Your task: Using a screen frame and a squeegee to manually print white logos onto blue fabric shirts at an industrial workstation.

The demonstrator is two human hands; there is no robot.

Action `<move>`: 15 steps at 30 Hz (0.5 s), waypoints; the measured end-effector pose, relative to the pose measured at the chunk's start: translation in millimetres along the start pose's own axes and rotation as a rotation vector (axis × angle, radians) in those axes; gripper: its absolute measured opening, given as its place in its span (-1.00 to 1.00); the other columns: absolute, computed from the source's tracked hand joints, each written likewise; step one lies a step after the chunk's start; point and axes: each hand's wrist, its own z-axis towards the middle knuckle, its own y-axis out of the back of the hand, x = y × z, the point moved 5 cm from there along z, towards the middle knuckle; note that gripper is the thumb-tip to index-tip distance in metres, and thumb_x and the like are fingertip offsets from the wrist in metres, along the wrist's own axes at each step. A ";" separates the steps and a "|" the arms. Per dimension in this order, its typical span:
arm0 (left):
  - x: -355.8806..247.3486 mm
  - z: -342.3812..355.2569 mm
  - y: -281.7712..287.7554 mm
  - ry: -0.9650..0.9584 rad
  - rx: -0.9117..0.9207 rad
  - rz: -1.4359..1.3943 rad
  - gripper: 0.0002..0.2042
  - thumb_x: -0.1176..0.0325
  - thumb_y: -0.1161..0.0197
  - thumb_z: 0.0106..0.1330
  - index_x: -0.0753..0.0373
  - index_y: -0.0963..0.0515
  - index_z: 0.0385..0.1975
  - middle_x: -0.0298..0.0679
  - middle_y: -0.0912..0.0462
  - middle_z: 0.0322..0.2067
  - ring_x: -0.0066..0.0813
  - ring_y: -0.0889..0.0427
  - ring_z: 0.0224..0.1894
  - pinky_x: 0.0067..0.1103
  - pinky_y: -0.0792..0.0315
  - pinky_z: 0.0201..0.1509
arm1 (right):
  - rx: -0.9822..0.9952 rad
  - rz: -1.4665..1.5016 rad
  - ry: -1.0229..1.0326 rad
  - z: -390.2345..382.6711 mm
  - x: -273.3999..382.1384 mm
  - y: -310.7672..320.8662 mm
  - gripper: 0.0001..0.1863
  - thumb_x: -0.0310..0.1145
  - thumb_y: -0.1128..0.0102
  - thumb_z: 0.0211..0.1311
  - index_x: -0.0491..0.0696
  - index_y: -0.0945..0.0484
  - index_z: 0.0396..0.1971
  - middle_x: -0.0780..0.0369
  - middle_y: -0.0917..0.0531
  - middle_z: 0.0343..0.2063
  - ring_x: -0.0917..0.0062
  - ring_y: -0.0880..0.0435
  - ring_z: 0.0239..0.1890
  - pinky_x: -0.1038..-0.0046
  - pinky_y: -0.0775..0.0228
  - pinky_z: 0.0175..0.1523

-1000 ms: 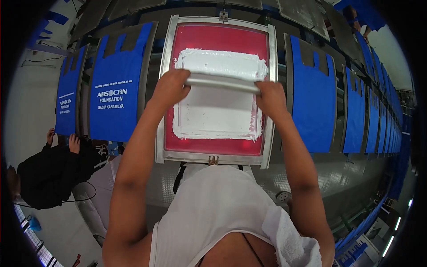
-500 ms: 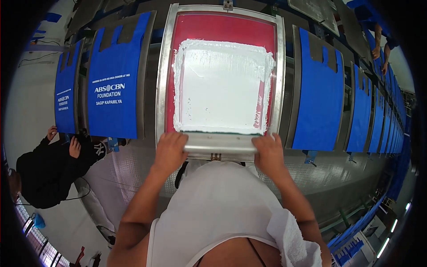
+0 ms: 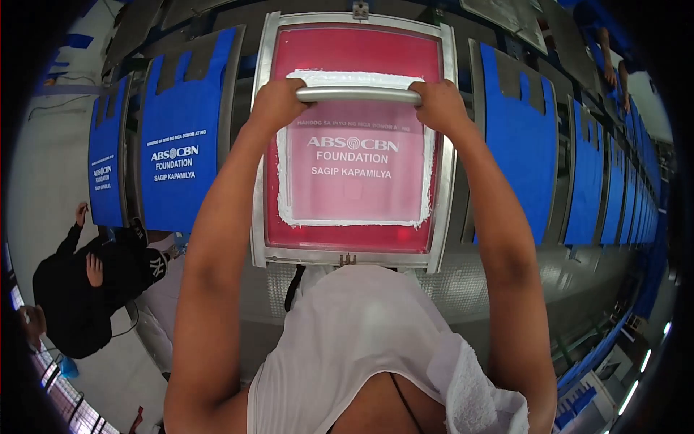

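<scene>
Up goes the squeegee (image 3: 358,95), from the near end of the screen (image 3: 303,256) half a second ago to the far part of it now, and both arms stretch out along with it! Left hand (image 3: 280,103) is wrapped around the left end of the handle, right hand (image 3: 442,106) grips the right end, and the squeegee lies crosswise, close to level, between them. Look at the middle of the screen: thick white paint covered it a moment ago, and now it shows pale pink, with white lettering (image 3: 354,157) standing out clearly below the squeegee. White paint (image 3: 283,184) remains as a rough border around that patch, with a strip along the far side just beyond the handle, and plain red mesh (image 3: 354,48) fills the space out to the metal edges. Over on the left, a printed blue bag (image 3: 181,199) lies flat on its board, another printed one (image 3: 107,148) past it; on the right sits a blue bag (image 3: 517,166), first of a long row curving away. Down at the lower left, a co-worker in black (image 3: 76,304) has lowered one hand (image 3: 95,270) from the bag's lower edge. Closest to us, a white towel (image 3: 473,390) hangs over the right side of the person's white shirt (image 3: 354,325).
</scene>
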 end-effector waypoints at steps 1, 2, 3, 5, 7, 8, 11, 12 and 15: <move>2.2 -9.5 -2.2 -0.008 0.023 0.000 -0.71 0.20 -0.39 0.00 0.23 -0.62 -0.33 -0.02 -0.64 -0.42 -0.09 -0.63 -0.31 -0.35 -0.50 -0.20 | 0.062 0.001 -0.030 -8.7 2.3 -2.6 -0.58 -0.47 -0.18 -0.23 0.04 -0.58 -0.21 0.11 -0.65 -0.50 0.23 -0.63 -0.32 0.12 -0.27 0.09; 1.7 -31.2 -3.8 0.025 0.044 -0.014 -0.70 0.22 -0.40 -0.02 0.24 -0.62 -0.31 -0.03 -0.64 -0.37 -0.12 -0.63 -0.27 -0.36 -0.49 -0.16 | 0.069 -0.040 -0.026 -30.4 10.9 -5.4 -0.59 -0.46 -0.17 -0.21 0.07 -0.60 -0.21 0.14 -0.64 -0.51 0.27 -0.64 -0.33 0.13 -0.26 0.10; -0.7 -62.9 -7.2 0.057 0.067 -0.035 -0.68 0.24 -0.41 -0.04 0.24 -0.61 -0.30 -0.04 -0.64 -0.33 -0.14 -0.63 -0.23 -0.36 -0.48 -0.13 | 0.081 -0.086 -0.024 -62.2 24.5 -7.8 -0.61 -0.44 -0.16 -0.18 0.11 -0.61 -0.21 0.18 -0.64 -0.53 0.32 -0.64 -0.34 0.14 -0.26 0.11; -2.4 -146.2 -19.4 0.015 0.177 -0.009 -0.60 0.38 -0.45 -0.17 0.16 -0.60 -0.22 -0.09 -0.61 -0.29 -0.10 -0.57 -0.20 -0.32 -0.45 -0.11 | 0.228 0.034 -0.075 -136.5 58.8 -17.6 -0.54 -0.50 -0.18 -0.23 0.03 -0.59 -0.16 0.14 -0.65 -0.42 0.32 -0.62 -0.21 0.04 -0.03 0.30; -16.7 -221.2 -32.2 -0.121 0.119 -0.094 -0.63 0.48 -0.39 -0.23 0.24 -0.57 -0.30 -0.11 -0.60 -0.29 -0.13 -0.56 -0.23 -0.30 -0.39 -0.08 | 0.289 0.074 -0.082 -203.4 94.9 -27.1 -0.52 -0.53 -0.21 -0.29 0.02 -0.57 -0.18 0.21 -0.65 -0.34 0.36 -0.59 -0.16 0.05 0.04 0.35; -23.0 -241.5 -42.8 -0.131 0.069 -0.096 -0.62 0.50 -0.38 -0.25 0.26 -0.56 -0.30 -0.13 -0.61 -0.30 -0.13 -0.56 -0.24 -0.30 -0.38 -0.06 | 0.267 0.095 -0.065 -219.7 103.1 -39.2 -0.50 -0.54 -0.23 -0.33 0.02 -0.57 -0.19 0.24 -0.65 -0.31 0.37 -0.58 -0.15 0.05 0.05 0.36; -17.7 -227.6 -54.8 -0.130 0.001 -0.087 -0.61 0.52 -0.38 -0.28 0.27 -0.56 -0.30 -0.13 -0.61 -0.34 -0.13 -0.56 -0.24 -0.30 -0.38 -0.06 | 0.142 0.104 -0.092 -212.7 95.4 -55.9 -0.48 -0.56 -0.24 -0.39 0.01 -0.56 -0.20 0.29 -0.64 -0.27 0.38 -0.56 -0.15 0.04 0.03 0.35; -10.4 -207.7 -55.5 -0.132 -0.018 -0.071 -0.60 0.53 -0.38 -0.29 0.27 -0.57 -0.31 -0.12 -0.62 -0.36 -0.12 -0.56 -0.25 -0.31 -0.39 -0.08 | 0.109 0.083 -0.079 -194.7 88.1 -53.7 -0.48 -0.56 -0.24 -0.40 0.01 -0.57 -0.22 0.29 -0.64 -0.29 0.37 -0.56 -0.17 0.04 0.02 0.35; 9.9 -104.9 -36.4 -0.059 -0.014 -0.025 -0.66 0.49 -0.39 -0.24 0.21 -0.62 -0.33 -0.07 -0.62 -0.43 -0.08 -0.57 -0.30 -0.32 -0.46 -0.15 | -0.040 0.022 -0.042 -99.0 51.1 -38.0 -0.69 -0.50 -0.18 -0.23 0.05 -0.60 -0.35 0.22 -0.66 -0.46 0.37 -0.62 -0.29 0.10 -0.02 0.31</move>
